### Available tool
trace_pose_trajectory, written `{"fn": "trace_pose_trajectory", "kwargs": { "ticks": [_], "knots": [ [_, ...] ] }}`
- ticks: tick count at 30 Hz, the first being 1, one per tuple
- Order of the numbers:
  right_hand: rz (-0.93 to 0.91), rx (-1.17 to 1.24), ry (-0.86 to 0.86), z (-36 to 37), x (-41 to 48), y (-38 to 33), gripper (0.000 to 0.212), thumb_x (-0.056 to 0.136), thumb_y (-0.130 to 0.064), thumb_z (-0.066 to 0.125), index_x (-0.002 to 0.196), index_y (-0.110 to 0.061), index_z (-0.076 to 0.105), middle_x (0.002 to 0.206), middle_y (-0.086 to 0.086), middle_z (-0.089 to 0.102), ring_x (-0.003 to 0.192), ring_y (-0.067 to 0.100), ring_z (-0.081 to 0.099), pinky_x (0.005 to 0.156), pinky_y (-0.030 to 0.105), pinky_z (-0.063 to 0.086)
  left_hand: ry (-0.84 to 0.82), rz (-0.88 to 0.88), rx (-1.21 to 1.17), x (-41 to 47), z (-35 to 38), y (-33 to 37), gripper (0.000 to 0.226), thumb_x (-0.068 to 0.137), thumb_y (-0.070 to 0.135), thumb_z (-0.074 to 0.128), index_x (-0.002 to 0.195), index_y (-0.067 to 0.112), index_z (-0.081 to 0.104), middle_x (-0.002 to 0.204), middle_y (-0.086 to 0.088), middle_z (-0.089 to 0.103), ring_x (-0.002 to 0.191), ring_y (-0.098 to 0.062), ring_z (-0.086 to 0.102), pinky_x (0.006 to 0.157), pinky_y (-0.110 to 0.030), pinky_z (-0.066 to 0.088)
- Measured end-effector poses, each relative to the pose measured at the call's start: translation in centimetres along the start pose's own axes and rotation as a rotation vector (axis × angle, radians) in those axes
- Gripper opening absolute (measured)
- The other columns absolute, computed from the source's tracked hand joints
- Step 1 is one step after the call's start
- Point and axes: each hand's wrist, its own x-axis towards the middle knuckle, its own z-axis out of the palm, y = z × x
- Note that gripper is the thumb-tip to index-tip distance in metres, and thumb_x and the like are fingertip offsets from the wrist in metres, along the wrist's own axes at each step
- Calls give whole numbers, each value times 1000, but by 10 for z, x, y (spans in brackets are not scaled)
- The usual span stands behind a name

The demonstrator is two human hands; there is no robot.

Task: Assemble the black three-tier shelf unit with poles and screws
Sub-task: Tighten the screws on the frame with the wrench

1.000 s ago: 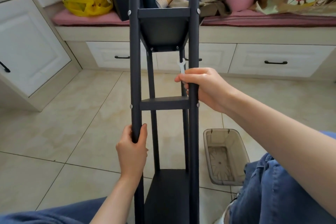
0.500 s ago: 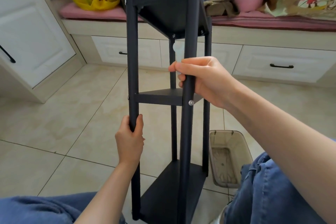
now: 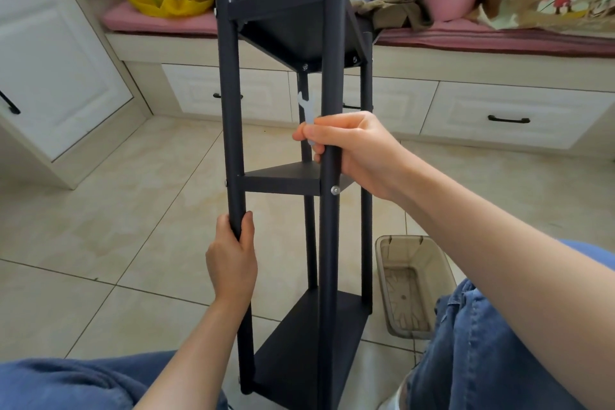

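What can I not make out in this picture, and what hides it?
Head view:
Wrench: lower half hidden inside the right hand.
Right front pole: top cut off by the upper edge.
Bottom shelf: near corner cut off by the lower edge.
Left hand: fingertips behind the left pole.

The person is wearing blue denim jeans (image 3: 492,359), bunching either side of the black shelf unit (image 3: 229,110). Both forearms (image 3: 482,226) are showing bare.
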Motion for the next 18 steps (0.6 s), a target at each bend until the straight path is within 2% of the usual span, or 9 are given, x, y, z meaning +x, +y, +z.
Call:
{"fn": "trace_pose_trajectory", "kwargs": {
  "ticks": [5, 6, 8, 10, 11, 13, 15, 17, 18],
  "knots": [
    [-11, 1, 2, 7, 4, 2, 28, 91, -16, 68, 67, -24, 79, 96, 24, 55, 81, 27, 43, 81, 32, 45, 1, -6, 160, 6, 0, 1, 36, 101, 48, 37, 93, 14, 47, 67, 0, 52, 60, -26, 54, 50, -30, 34],
    [-15, -7, 4, 9, 4, 1, 30, 91, -15, 68, 65, -25, 79, 97, 32, 55, 81, 27, 43, 81, 31, 46, 16, -1, 179, 6, 0, 4, 34, 103, 46, 37, 98, 14, 48, 74, 0, 54, 67, -26, 55, 53, -31, 34],
    [-21, -28, 16, 15, 5, 1, 31, 91, -16, 68, 64, -26, 78, 108, 43, 53, 80, 27, 43, 80, 29, 47, 82, 47, 229, 3, -1, 12, 34, 103, 40, 39, 116, 12, 53, 101, -3, 57, 90, -25, 53, 68, -32, 39],
    [-18, -27, 32, 18, 8, 3, 26, 91, -17, 69, 69, -26, 80, 102, 39, 56, 79, 28, 42, 79, 29, 47, 166, 147, 223, -2, -2, 26, 44, 101, 39, 39, 131, 10, 52, 122, -8, 53, 105, -23, 47, 82, -32, 38],
    [-18, -15, 38, 19, 9, 4, 23, 90, -17, 70, 72, -25, 81, 96, 31, 57, 79, 28, 42, 79, 30, 45, 180, 199, 175, -6, -2, 35, 44, 100, 39, 39, 131, 11, 52, 123, -5, 52, 107, -20, 46, 85, -30, 38],
    [-22, 16, 55, 20, 12, 6, 19, 89, -17, 70, 75, -22, 81, 92, 18, 54, 79, 27, 40, 78, 34, 40, 106, 236, 7, -22, 2, 54, 37, 99, 44, 38, 124, 22, 53, 115, 9, 53, 104, -10, 52, 84, -20, 42],
    [-29, 27, 75, 20, 15, 7, 17, 89, -17, 70, 77, -21, 82, 91, 15, 54, 79, 27, 40, 77, 36, 39, -59, 163, -116, -44, 8, 71, 29, 95, 55, 38, 114, 37, 51, 104, 23, 55, 97, -3, 58, 74, -10, 46],
    [-37, 17, 88, 21, 16, 7, 16, 90, -18, 71, 79, -22, 82, 86, 13, 53, 79, 27, 42, 77, 35, 42, -202, 60, -187, -62, 17, 75, 25, 91, 66, 44, 106, 46, 48, 93, 25, 59, 84, -1, 62, 64, -12, 49],
    [-42, 12, 96, 21, 16, 7, 16, 90, -19, 71, 79, -22, 82, 82, 13, 53, 78, 26, 43, 77, 36, 44, -249, 13, -206, -67, 21, 73, 30, 90, 70, 47, 104, 43, 48, 85, 21, 60, 74, -4, 62, 59, -17, 51]
  ]
}}
